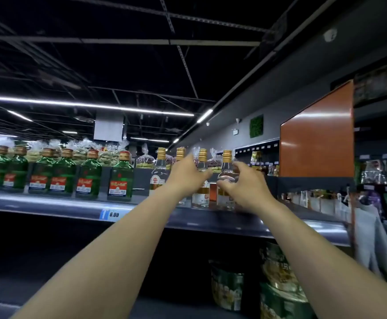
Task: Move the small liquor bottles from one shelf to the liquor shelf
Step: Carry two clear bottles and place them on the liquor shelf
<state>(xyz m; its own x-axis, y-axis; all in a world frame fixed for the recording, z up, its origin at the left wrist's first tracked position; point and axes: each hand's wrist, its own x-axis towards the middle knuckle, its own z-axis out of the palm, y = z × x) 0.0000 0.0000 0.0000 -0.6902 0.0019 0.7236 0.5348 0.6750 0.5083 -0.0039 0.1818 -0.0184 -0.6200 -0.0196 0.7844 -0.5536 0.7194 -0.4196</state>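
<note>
Several small clear liquor bottles with gold caps stand in a row on the dark liquor shelf (49, 204). My left hand (185, 178) reaches in with straight fingers and covers the second clear bottle (180, 153), its thumb beside the third clear bottle (202, 162). My right hand (245, 186) curls its thumb and fingers round the rightmost clear bottle (227, 168), which stands on the shelf. The first clear bottle (160, 171) stands free at the left of the row. Whether my left hand grips anything is hidden.
Several small green bottles (121, 178) with red labels fill the shelf's left part. A price tag (109, 214) sits on the shelf's front edge. An orange panel (316, 139) stands at the right. Bagged goods (227, 286) lie on the shelf below.
</note>
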